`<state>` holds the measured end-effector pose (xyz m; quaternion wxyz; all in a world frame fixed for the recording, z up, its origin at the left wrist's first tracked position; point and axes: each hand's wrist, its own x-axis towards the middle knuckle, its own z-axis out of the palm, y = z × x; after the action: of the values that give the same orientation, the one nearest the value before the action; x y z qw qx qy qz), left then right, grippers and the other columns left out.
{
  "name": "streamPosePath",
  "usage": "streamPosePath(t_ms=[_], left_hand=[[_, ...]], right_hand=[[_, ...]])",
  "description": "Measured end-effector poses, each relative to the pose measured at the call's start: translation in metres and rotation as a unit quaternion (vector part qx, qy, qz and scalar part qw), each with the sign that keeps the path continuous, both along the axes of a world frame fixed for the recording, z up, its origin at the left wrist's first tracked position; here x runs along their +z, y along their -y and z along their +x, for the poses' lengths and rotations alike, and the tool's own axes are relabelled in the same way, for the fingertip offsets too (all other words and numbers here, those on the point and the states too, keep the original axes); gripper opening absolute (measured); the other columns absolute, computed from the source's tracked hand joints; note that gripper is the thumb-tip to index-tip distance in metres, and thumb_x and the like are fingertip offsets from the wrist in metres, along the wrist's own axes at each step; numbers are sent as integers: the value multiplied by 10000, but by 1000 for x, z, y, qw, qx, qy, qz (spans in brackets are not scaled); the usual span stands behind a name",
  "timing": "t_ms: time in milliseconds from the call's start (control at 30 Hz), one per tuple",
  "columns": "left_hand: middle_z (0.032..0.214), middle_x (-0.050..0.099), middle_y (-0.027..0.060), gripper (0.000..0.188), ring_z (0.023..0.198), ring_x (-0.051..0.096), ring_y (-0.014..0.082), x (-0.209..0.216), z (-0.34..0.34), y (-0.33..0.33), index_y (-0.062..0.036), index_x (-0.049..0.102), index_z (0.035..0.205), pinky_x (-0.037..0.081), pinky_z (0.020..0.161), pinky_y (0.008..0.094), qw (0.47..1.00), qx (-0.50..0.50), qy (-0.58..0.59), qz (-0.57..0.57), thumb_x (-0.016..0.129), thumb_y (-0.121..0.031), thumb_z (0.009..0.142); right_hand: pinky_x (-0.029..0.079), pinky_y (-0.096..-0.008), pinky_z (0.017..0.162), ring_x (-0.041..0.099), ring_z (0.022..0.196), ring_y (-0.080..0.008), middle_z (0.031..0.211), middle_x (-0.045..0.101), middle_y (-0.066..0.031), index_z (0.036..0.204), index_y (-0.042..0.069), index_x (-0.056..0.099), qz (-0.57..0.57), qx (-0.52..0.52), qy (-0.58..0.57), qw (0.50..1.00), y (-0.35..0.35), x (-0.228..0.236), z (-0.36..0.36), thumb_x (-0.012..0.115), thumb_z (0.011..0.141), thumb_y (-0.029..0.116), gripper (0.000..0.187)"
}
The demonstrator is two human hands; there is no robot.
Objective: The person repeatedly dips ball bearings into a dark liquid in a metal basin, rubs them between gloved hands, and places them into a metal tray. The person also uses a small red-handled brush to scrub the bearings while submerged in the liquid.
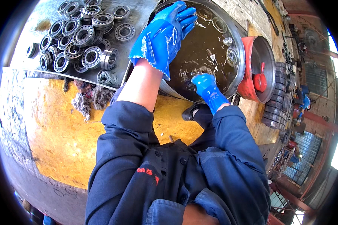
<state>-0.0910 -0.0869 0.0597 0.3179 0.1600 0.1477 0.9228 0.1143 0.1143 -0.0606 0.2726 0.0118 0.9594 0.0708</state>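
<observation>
Both my hands wear wet blue rubber gloves. My left hand (165,35) is over the left rim of a round metal tub (241,62) of murky brown liquid. Its fingers reach to the right, slightly bent and apart, with nothing visible in them. Low over the near part of the liquid is my right hand (208,88), its fingers curled at the surface. What they hold, if anything, is hidden by splashes and dark liquid. Along the tub's far and right inner edge lie several bearings, among them one ring (219,25) and another (232,57), partly under the liquid.
Left of the tub, a metal-topped table (133,47) bears a pile of roller bearings (83,35). Rags (87,98) hang by its near edge. To the right stands a red bucket (247,84) with a red scoop-like vessel (260,80) inside, beside stacked dark rings (277,95).
</observation>
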Motion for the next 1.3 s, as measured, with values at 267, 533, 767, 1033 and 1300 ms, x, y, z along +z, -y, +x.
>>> streamPosePath(t_ms=[267, 533, 767, 1033, 1300], left_hand=[[1495, 388, 246, 465, 1381, 410, 345, -4, 1, 3, 31, 301, 1475, 335, 1174, 409, 1000, 4, 10, 5, 375, -158, 1056], [1448, 440, 233, 498, 1328, 457, 338, -7, -1, -2, 11, 351, 1450, 375, 1129, 406, 1000, -9, -4, 3, 437, -231, 1025], [1353, 555, 182, 584, 1198, 570, 300, -10, -14, -18, -47, 462, 1404, 460, 1024, 384, 995, -45, 3, -84, 580, -402, 954], [1276, 636, 144, 697, 1182, 586, 288, -7, 17, -32, -50, 561, 1363, 448, 1026, 405, 917, -105, -200, -328, 700, -521, 868], [1356, 563, 278, 789, 1280, 545, 378, -58, 95, -24, 31, 526, 1354, 442, 1052, 422, 662, -64, -463, -586, 705, -549, 850]], right_hand=[[546, -475, 824, 685, 992, -379, 1035, 712, -203, 999, 62, 735, -67, -274, -7, 959, 0, 5, 2, 680, 795, 290, 310], [528, -490, 804, 675, 957, -390, 1028, 707, -216, 990, 27, 722, -84, -141, -15, 986, -23, -13, 16, 672, 796, 282, 324], [547, -471, 792, 691, 912, -405, 1007, 715, -222, 975, 31, 741, -60, -217, -31, 974, -17, -19, 19, 703, 761, 243, 303], [552, -461, 787, 686, 945, -379, 957, 719, -178, 953, 99, 751, -94, -190, -34, 977, 1, 18, 20, 726, 767, 253, 243], [539, -444, 822, 707, 975, -308, 1083, 731, -126, 1069, 139, 747, 36, -117, -4, 992, 24, -1, -3, 603, 878, 275, 275]])
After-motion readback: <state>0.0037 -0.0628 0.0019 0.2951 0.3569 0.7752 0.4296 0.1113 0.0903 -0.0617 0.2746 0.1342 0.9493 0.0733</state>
